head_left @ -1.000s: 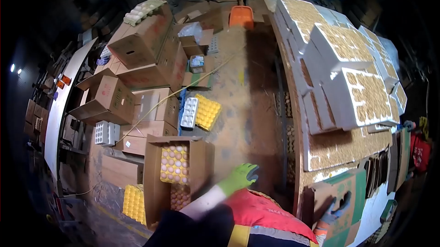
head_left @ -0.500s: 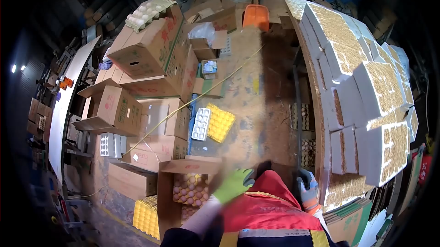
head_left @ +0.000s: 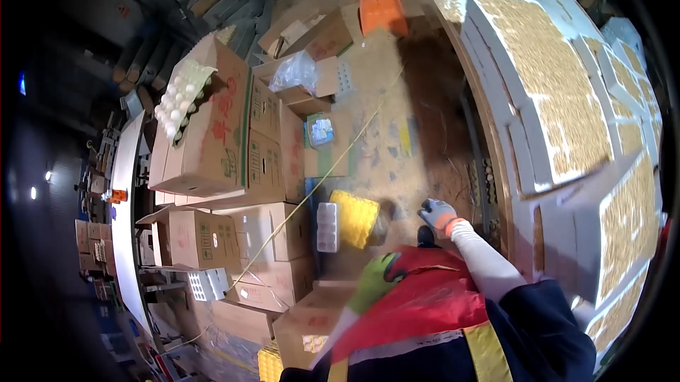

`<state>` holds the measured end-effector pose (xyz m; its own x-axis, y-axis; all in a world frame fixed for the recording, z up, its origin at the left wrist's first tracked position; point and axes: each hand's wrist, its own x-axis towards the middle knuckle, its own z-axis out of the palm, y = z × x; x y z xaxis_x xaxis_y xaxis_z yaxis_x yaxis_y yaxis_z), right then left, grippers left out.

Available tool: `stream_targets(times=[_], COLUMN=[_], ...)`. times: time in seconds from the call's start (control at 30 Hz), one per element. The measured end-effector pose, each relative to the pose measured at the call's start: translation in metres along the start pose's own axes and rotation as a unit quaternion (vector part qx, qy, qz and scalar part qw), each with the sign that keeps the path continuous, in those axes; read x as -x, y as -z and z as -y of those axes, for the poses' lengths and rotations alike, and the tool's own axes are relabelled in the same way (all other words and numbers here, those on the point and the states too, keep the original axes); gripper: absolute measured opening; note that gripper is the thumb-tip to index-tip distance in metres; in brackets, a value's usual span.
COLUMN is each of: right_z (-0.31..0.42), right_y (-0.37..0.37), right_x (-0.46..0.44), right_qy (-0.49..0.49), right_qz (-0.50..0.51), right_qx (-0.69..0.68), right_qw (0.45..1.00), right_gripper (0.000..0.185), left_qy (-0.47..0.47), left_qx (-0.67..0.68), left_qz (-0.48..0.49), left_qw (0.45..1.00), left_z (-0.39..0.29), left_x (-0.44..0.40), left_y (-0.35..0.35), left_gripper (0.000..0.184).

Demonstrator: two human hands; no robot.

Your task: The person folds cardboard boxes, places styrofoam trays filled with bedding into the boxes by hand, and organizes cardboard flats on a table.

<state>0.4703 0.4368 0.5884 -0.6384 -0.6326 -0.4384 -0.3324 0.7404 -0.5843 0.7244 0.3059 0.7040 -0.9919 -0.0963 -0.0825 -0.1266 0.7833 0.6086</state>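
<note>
My left hand [head_left: 375, 281], in a green glove with dark fingertips, rests near the red apron [head_left: 418, 304] at my waist. Its fingers are loosely bent and apart, and no object shows in them. Reaching forward over the floor is my right hand [head_left: 440, 218], in a grey glove with an orange cuff. It holds nothing I can see, its fingers slightly bent and apart. Left of it, a yellow egg tray [head_left: 356, 219] lies beside a white egg tray [head_left: 327, 227]. An open carton [head_left: 297, 318] with eggs inside stands below left, partly cut off by my arm.
Stacked cartons [head_left: 205, 134] rise on the left, topped by a tray of white eggs [head_left: 177, 102]. A yellow strap [head_left: 312, 194] runs diagonally across. On the right, a table edge [head_left: 467, 63] carries white blocks with straw-coloured tops [head_left: 545, 84]. An orange shovel [head_left: 382, 14] lies far ahead.
My view has shifted and turned. My right hand has moved from beside the apron forward over the floor. My left hand has drawn closer to the apron, away from the egg carton.
</note>
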Motion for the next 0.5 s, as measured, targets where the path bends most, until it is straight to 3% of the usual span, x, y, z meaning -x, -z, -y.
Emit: stream_targets(times=[0.07, 0.13, 0.2, 0.27, 0.33, 0.37, 0.43, 0.47, 0.5], right_z=[0.026, 0.067, 0.075, 0.09, 0.08, 0.074, 0.079, 0.084, 0.089], right_y=[0.012, 0.042, 0.028, 0.031, 0.009, 0.012, 0.037, 0.053, 0.073], right_x=[-0.046, -0.068, -0.111, -0.149, -0.191, -0.219, -0.269, -0.302, -0.335], right_qy=[0.024, 0.155, 0.152, 0.15, 0.152, 0.157, 0.139, 0.141, 0.068], right_qz=[0.003, 0.022, 0.036, 0.111, 0.104, 0.109, 0.269, 0.272, 0.284], right_qx=[0.035, 0.083, -0.027, -0.006, -0.011, -0.002, 0.043, 0.055, 0.058], right_qw=[0.999, 0.984, 0.987, 0.982, 0.983, 0.982, 0.952, 0.95, 0.955], right_gripper=[0.046, 0.044, 0.034, 0.038, 0.042, 0.042, 0.049, 0.049, 0.057], left_qy=[0.106, 0.249, 0.253, 0.323, 0.348, 0.336, 0.333, 0.327, 0.319], left_qx=[0.036, 0.062, -0.028, 0.033, 0.059, 0.067, 0.086, 0.074, 0.063], left_qz=[-0.081, -0.061, -0.166, -0.143, -0.127, -0.147, -0.173, -0.149, -0.124], left_qw=[0.99, 0.965, 0.953, 0.935, 0.927, 0.928, 0.923, 0.93, 0.937], left_z=[-0.001, 0.019, 0.073, 0.099, 0.13, 0.15, 0.192, 0.22, 0.25], left_x=[-0.024, -0.034, -0.029, -0.051, -0.083, -0.104, -0.145, -0.174, -0.208], left_y=[0.031, 0.05, 0.025, 0.043, 0.056, 0.061, 0.068, 0.078, 0.089], left_gripper=[0.058, 0.061, 0.058, 0.054, 0.042, 0.04, 0.038, 0.042, 0.047])
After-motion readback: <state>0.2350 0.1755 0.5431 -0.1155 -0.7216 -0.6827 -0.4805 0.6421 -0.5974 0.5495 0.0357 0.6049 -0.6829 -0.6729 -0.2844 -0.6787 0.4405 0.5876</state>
